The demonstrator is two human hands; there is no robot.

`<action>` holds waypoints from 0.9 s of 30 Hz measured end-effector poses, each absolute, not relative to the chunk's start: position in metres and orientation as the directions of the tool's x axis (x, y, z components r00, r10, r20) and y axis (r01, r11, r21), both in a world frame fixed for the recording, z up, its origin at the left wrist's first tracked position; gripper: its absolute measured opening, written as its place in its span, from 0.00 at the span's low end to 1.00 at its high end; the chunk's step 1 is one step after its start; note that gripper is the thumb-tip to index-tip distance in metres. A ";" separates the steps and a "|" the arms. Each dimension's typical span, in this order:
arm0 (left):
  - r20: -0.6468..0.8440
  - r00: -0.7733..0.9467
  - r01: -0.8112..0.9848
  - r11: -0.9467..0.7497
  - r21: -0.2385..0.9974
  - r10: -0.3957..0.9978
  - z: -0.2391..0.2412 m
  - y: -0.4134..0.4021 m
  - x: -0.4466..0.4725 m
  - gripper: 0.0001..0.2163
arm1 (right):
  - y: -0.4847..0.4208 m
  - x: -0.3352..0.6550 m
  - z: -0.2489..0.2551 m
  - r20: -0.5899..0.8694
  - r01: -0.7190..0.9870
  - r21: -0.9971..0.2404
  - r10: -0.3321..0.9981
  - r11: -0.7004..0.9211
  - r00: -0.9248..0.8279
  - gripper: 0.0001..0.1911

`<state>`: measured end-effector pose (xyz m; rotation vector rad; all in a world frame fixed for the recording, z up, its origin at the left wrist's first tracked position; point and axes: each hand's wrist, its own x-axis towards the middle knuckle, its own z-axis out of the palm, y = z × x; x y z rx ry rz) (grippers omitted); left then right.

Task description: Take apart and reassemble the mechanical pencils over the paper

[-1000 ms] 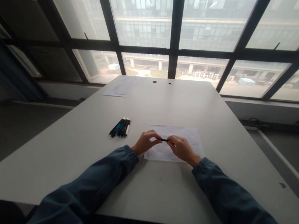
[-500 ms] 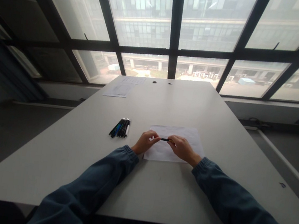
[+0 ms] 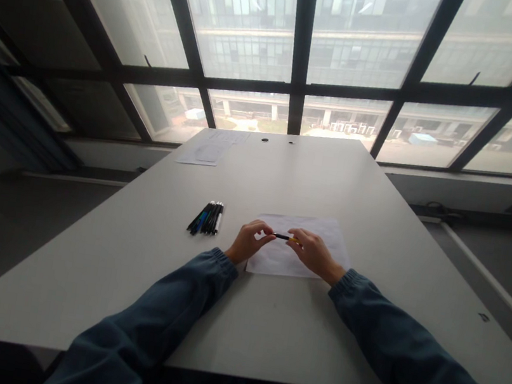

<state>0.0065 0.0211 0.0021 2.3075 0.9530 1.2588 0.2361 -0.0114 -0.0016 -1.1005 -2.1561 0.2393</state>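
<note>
A white table [image 3: 315, 181] extends around the left hand [image 3: 245, 240] and the right hand [image 3: 315, 253]; beneath them lies a paper sheet [image 3: 277, 263]. To their left are grouped pens [image 3: 210, 218]. Between them, both pinch one black-and-yellow pen [image 3: 282, 237].

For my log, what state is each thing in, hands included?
Left hand: pinching at the held pen's dark end.
Right hand: closed on its yellow part.
Held pen: crosswise between the hands; capped or not, unclear.
Loose pens: lying bunched on the table.
White sheet: flat, partly hidden by the hands.
Far papers: lying flat.
</note>
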 end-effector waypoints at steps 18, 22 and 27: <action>0.588 0.398 0.368 -0.709 0.601 0.705 -0.002 0.023 0.005 0.16 | -0.014 0.236 0.002 0.482 0.747 -0.307 0.773 0.590 -0.413 0.09; 0.556 0.393 0.403 -0.681 0.612 0.732 -0.001 0.023 0.005 0.11 | -0.014 0.236 0.002 0.481 0.753 -0.285 0.768 0.593 -0.423 0.09; 0.546 0.417 0.458 -0.687 0.564 0.726 -0.002 0.024 0.004 0.12 | -0.014 0.237 0.002 0.485 0.749 -0.282 0.763 0.600 -0.428 0.09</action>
